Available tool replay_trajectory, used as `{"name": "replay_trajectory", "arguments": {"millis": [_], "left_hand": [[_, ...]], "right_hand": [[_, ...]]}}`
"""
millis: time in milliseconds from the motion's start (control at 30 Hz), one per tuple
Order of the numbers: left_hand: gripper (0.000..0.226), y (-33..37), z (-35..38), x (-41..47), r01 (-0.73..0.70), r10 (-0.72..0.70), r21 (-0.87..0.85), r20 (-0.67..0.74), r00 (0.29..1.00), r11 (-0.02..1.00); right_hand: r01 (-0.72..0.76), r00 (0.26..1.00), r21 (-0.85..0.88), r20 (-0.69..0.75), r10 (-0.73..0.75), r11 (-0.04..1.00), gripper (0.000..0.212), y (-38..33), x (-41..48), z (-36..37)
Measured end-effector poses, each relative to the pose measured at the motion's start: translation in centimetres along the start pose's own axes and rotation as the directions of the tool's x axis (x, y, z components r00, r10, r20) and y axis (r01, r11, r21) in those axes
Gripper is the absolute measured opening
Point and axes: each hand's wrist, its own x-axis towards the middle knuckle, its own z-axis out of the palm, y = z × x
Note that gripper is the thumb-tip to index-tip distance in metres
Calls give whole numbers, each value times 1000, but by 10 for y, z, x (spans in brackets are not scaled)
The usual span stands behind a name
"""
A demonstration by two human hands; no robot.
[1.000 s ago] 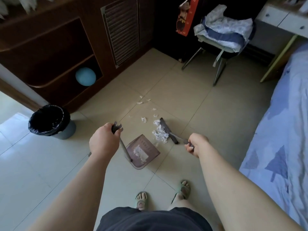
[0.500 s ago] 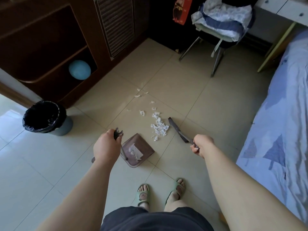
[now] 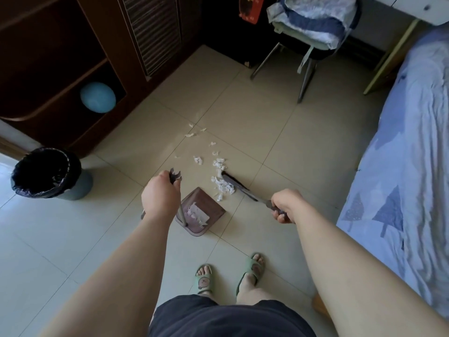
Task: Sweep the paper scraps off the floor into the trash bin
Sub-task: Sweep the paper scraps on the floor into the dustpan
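Observation:
White paper scraps [image 3: 221, 184] lie in a heap on the beige tile floor, with smaller bits [image 3: 194, 133] strewn farther away. My left hand [image 3: 161, 197] grips the upright handle of a mauve dustpan [image 3: 200, 211], which rests on the floor just short of the heap and holds some paper. My right hand [image 3: 284, 205] grips the handle of a dark broom [image 3: 237, 184], whose head touches the right side of the heap. A grey trash bin [image 3: 47, 172] lined with a black bag stands at the far left.
A dark wooden cabinet [image 3: 73, 57] with a blue ball [image 3: 98, 97] on its low shelf fills the upper left. A metal-legged chair [image 3: 311, 32] piled with cloth stands at the back. A bed with blue sheets [image 3: 408, 147] runs down the right. My sandalled feet [image 3: 228, 273] stand below the dustpan.
The broom head has swung back in against the right side of the paper heap after lifting off to the right. The dustpan stays on the floor. The camera has tilted a little.

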Motion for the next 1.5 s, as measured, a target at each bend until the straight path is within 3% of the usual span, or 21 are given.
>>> {"name": "replay_trajectory", "arguments": {"millis": [367,633,733,1267,1500], "left_hand": [[23,-7,12,-9,44,-38,-112,60,997,993],[23,-8,14,-19,54,-32,-141,157,987,988],[21,-13,11,-26,49,-23,-155,168,986,987],[19,-59,-7,-38,119,-99,-211,106,989,970],[17,-54,-11,-27,125,-98,-211,133,986,969]], "right_hand": [[46,996,-292,83,-22,955,17,-4,-28,4],[191,981,-496,116,-153,847,10,-5,-60,-4],[255,966,-487,92,-241,835,9,-10,-70,-13],[174,983,-97,-47,-180,980,13,-8,-57,24],[158,986,-182,-30,-166,970,12,-2,-44,54]]}}
